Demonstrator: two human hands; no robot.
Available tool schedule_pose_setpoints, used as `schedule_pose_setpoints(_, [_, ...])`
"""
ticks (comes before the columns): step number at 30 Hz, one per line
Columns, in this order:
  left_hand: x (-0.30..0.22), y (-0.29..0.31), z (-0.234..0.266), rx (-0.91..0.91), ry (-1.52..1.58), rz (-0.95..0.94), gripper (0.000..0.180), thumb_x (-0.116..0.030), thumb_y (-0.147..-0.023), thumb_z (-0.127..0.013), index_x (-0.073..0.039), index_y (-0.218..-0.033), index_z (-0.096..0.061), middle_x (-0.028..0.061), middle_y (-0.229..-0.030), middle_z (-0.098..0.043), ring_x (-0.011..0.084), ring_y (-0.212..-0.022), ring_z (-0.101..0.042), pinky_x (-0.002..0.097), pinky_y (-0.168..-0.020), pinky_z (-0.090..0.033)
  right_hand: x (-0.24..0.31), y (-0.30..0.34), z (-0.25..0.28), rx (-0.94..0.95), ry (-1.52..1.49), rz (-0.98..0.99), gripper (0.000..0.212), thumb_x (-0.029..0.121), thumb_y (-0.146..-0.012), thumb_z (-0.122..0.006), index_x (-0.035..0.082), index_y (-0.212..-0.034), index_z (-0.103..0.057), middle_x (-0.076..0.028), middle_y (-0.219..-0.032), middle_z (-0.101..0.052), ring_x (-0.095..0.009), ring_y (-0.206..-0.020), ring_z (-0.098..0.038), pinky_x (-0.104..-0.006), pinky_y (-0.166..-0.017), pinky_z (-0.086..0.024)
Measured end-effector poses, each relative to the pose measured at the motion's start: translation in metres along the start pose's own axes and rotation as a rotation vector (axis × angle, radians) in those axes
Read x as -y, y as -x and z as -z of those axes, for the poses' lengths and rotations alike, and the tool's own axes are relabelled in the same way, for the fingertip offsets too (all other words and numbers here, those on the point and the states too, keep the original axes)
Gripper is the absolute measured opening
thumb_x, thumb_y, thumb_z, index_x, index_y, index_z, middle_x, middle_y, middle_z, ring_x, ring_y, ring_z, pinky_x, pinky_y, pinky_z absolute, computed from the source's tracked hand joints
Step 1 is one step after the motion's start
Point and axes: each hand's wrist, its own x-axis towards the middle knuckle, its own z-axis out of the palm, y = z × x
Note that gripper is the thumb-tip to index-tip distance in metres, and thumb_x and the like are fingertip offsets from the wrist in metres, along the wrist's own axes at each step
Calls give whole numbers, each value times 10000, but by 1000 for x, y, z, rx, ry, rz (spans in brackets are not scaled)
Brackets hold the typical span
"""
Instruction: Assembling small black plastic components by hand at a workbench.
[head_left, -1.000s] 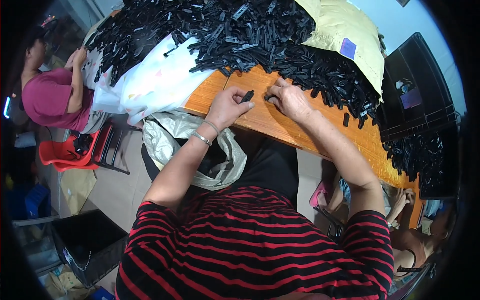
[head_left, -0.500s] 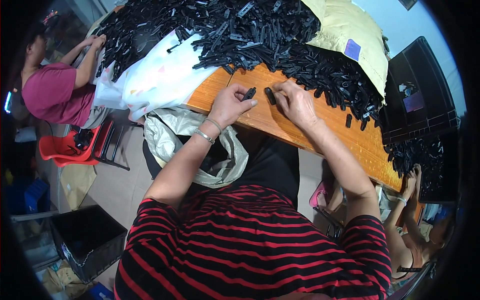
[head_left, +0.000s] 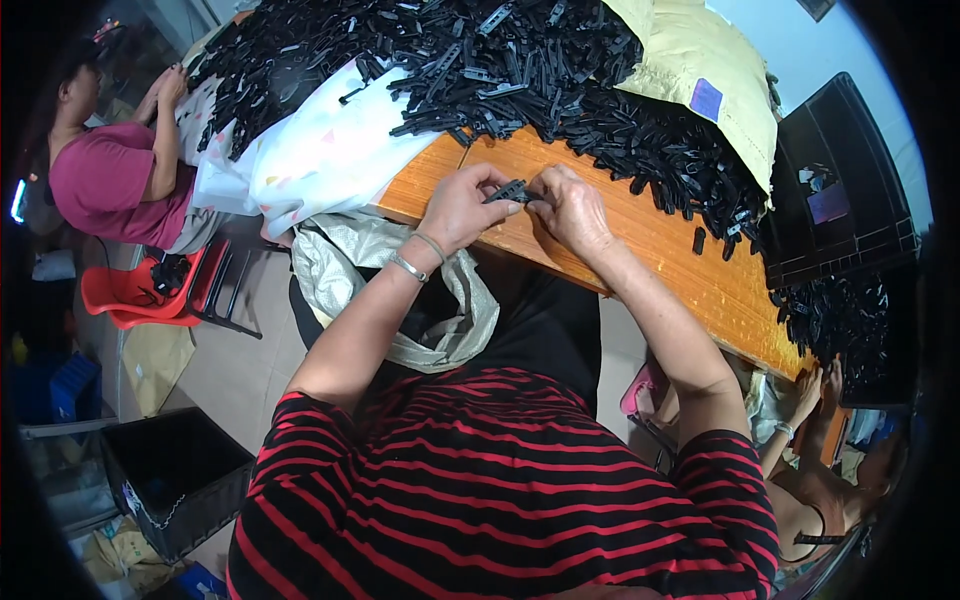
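Head view | frame centre, above the bench [head_left: 700, 300]: black part [head_left: 510, 191] gripped by left hand [head_left: 462, 205] | right hand [head_left: 575, 212]: fingers pinched on its right end | change: hands, apart half a second ago, now meet, bringing both onto one part | upper centre: black pile [head_left: 480, 70]

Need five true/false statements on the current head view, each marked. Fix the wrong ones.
1. The left hand holds a small black part. True.
2. The two hands are far apart. False: the right hand is close beside the left hand.
3. A silver bracelet is on the left wrist. True.
4. The crate at lower left is red. False: the crate is black; the chair above it in the picture is red.
5. Beyond the hands, a heap of black parts lies on the wooden table. True.
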Motion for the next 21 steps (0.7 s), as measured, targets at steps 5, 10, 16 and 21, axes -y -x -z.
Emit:
schedule_pose_setpoints(5, [-8, -1, 0, 9, -108, 21, 243, -28, -764, -727, 9, -961, -590, -15, -776, -601, 25, -651, -533, 178, -581, -459, -4, 6, 1, 35, 27, 4, 183, 91, -702, -724, 69, -830, -595, -128, -820, -586, -351, -750, -602, -428, -641, -481])
schedule_pose_setpoints(10, [-5, -1, 1, -5, -86, 27, 249, -38, -760, -732, 13, -961, -596, -14, -769, -601, 24, -652, -522, 178, -581, -455, 2, 6, -6, -26, -29, -51, 166, 97, -715, -715, 67, -830, -599, -137, -838, -596, -358, -763, -607, -434, -652, -485])
schedule_pose_setpoints(16, [7, -3, 9, -16, -76, 13, 244, -30, -763, -724, 20, -960, -589, -4, -798, -605, 37, -687, -545, 188, -616, -475, 4, 1, -9, 25, 29, -69, 159, 130, -743, -701, 65, -853, -607, -147, -862, -607, -362, -779, -611, -438, -665, -489])
schedule_pose_setpoints(21, [13, -1, 10, -16, -137, -5, 254, -27, -755, -723, 24, -965, -588, 7, -812, -617, 53, -704, -566, 200, -637, -489, 5, -1, -9, 18, 27, -52, 185, 126, -748, -696, 60, -900, -614, -136, -846, -612, -343, -767, -616, -429, -667, -493])
